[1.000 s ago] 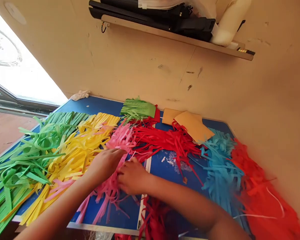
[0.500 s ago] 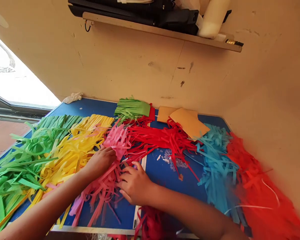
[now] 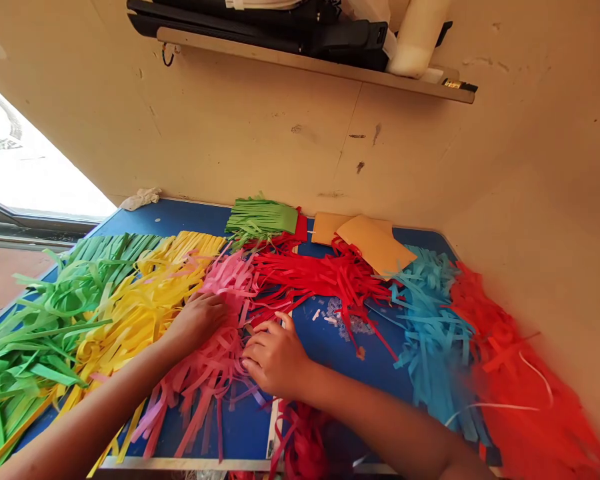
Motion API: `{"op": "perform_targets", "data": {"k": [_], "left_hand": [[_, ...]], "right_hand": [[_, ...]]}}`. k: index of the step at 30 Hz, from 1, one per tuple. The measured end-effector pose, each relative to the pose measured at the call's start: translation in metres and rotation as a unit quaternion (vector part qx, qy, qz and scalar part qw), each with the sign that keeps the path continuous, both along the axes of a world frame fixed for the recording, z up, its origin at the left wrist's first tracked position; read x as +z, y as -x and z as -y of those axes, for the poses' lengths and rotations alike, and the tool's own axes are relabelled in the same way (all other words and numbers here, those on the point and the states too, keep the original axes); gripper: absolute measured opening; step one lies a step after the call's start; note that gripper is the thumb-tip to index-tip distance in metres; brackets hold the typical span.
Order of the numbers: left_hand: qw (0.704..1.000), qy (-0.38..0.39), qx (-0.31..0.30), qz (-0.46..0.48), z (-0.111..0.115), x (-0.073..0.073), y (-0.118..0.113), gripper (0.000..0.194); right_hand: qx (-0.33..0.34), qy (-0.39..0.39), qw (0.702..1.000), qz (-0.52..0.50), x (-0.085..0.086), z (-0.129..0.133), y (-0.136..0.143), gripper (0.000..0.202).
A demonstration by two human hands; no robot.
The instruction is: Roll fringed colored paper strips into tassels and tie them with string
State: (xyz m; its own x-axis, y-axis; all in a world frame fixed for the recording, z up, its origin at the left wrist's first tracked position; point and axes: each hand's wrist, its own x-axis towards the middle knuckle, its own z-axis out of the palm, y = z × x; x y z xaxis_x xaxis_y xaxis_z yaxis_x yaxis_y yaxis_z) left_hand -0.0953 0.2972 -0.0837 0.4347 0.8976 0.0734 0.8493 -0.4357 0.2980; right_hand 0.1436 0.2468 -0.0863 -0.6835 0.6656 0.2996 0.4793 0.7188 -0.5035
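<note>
A bundle of pink fringe strips lies on the blue table, fanning toward its front edge. My left hand rests palm down on the middle of the bundle, fingers stretched over the strips. Beside the bundle's right edge, my right hand has its fingers curled and close together around some pink strip ends; its fingertips are partly hidden. Yellow fringe strips lie directly left of the pink ones. Just beyond my right hand are red fringe strips.
Green strips cover the left side. Blue strips and a red-orange heap lie right. Orange sheets and a light green fringe sit by the wall. Small clear pieces are scattered mid-table. A loaded shelf overhangs.
My left hand has flattened and moved slightly left and down over the pink strips. The right hand's fingers, spread before, have drawn together. The whole view has shifted a little.
</note>
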Motion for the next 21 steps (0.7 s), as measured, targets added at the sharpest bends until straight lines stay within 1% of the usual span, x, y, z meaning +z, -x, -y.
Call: {"op": "perform_targets", "data": {"k": [2, 4, 8, 10, 11, 13, 15, 17, 19, 21], "left_hand": [[1.0, 0.005, 0.003, 0.019, -0.001, 0.0, 0.002, 0.025], [0.999, 0.009, 0.021, 0.041, -0.002, 0.001, 0.005, 0.028], [0.995, 0.027, 0.048, 0.085, -0.001, 0.007, 0.012, 0.031], [0.993, 0.032, 0.06, 0.099, -0.001, 0.013, 0.016, 0.037], [0.992, 0.029, 0.072, 0.102, 0.0, 0.016, 0.018, 0.041], [0.99, 0.021, 0.104, 0.098, 0.002, 0.024, 0.022, 0.047], [0.987, 0.017, 0.138, 0.085, 0.005, 0.033, 0.022, 0.049], [0.984, 0.019, 0.166, 0.069, 0.009, 0.043, 0.018, 0.047], [0.981, 0.011, 0.194, 0.016, 0.014, 0.052, 0.008, 0.044], [0.971, -0.009, 0.221, -0.084, 0.018, 0.06, -0.005, 0.038]], "right_hand": [[-0.015, 0.005, 1.0, -0.016, 0.003, 0.0, 0.0, 0.011], [-0.037, 0.015, 0.999, -0.03, 0.008, -0.002, 0.001, 0.011], [-0.076, 0.018, 0.996, -0.031, 0.016, -0.013, 0.01, 0.018], [-0.084, 0.006, 0.996, -0.014, 0.016, -0.023, 0.017, 0.026], [-0.077, 0.003, 0.997, 0.004, 0.015, -0.029, 0.022, 0.032], [-0.042, 0.015, 0.997, 0.067, 0.014, -0.039, 0.03, 0.046], [-0.014, 0.029, 0.992, 0.125, 0.014, -0.046, 0.037, 0.058], [0.004, 0.011, 0.99, 0.139, 0.016, -0.046, 0.043, 0.064], [0.039, -0.03, 0.991, 0.127, 0.018, -0.043, 0.048, 0.066], [0.089, -0.044, 0.986, 0.133, 0.018, -0.038, 0.053, 0.067]]}}
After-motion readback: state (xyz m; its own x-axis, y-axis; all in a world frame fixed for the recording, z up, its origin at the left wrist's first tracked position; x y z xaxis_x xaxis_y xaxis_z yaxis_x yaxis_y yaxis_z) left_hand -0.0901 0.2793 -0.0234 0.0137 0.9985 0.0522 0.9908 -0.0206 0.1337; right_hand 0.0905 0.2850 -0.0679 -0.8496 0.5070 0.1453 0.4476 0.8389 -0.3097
